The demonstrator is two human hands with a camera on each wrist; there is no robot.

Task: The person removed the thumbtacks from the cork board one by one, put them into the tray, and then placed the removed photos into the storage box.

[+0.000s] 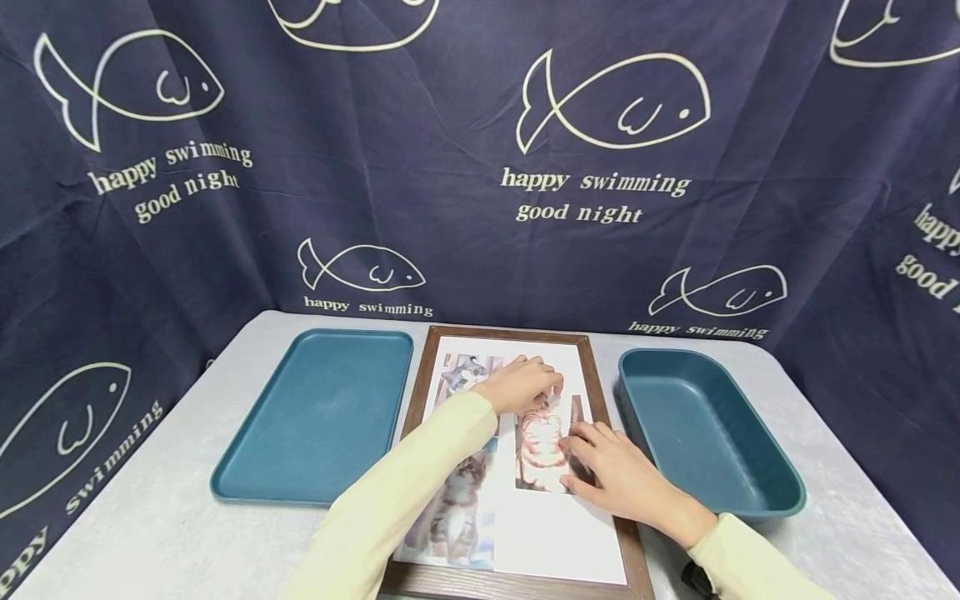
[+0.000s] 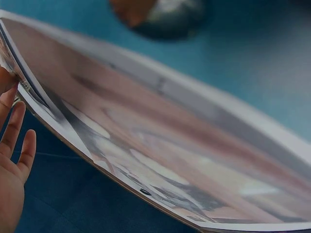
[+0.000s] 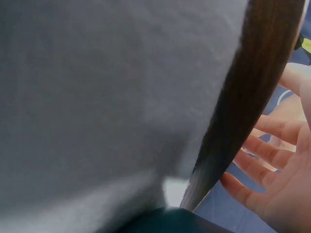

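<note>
Navy curtain point(image 1: 420, 158) backs a bench point(image 1: 157, 533); a striped-cat picture point(image 1: 538, 454) lies inside a wooden frame point(image 1: 510, 585). Left hand point(image 1: 523, 383) touches the picture's top, grip unclear; right hand point(image 1: 626, 475), unclenched, touches its right side.

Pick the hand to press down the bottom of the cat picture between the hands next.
Right, I'd say. The right hand has its thumb at the lower edge of the cat picture; the left hand is up at its top.
</note>
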